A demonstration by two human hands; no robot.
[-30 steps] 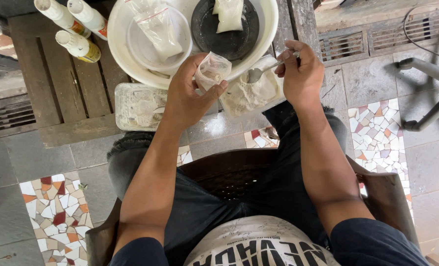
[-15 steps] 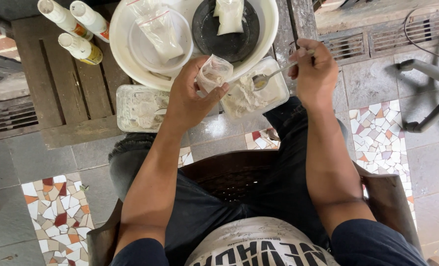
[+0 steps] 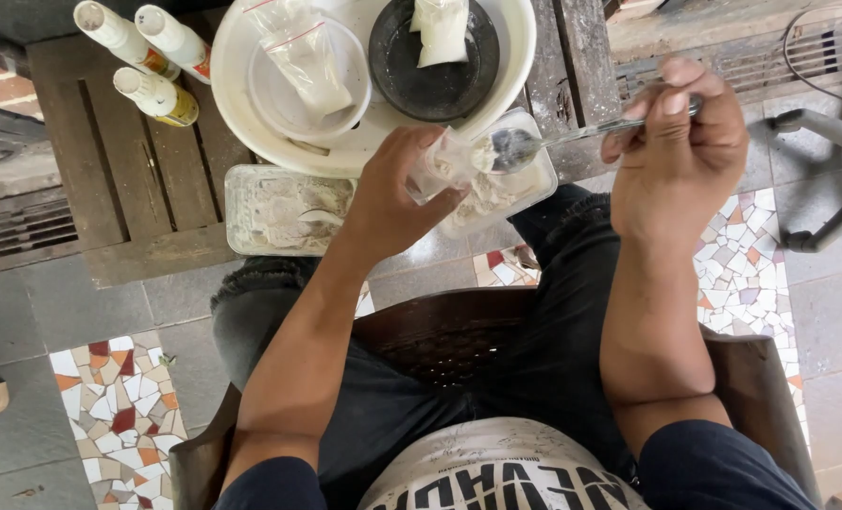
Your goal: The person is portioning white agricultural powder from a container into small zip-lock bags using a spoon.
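My left hand (image 3: 397,194) holds a small clear plastic bag (image 3: 444,162) open over a clear rectangular container (image 3: 540,179) of white shredded filling. My right hand (image 3: 680,146) grips a metal spoon (image 3: 544,142) by the handle, its bowl at the bag's mouth with white filling on it. A second clear container (image 3: 284,210) of the same white filling sits just left of my left hand, on the edge of the low wooden table (image 3: 137,189).
A large white basin (image 3: 513,57) on the table holds a white bowl (image 3: 279,99) with a plastic bag (image 3: 303,52) and a black dish (image 3: 416,71) with a filled bag. Three white bottles (image 3: 147,52) stand at the table's left. A grey pipe (image 3: 832,179) is at right.
My right hand has brought the spoon from the container up to the mouth of the bag. My left hand keeps the bag in much the same place.
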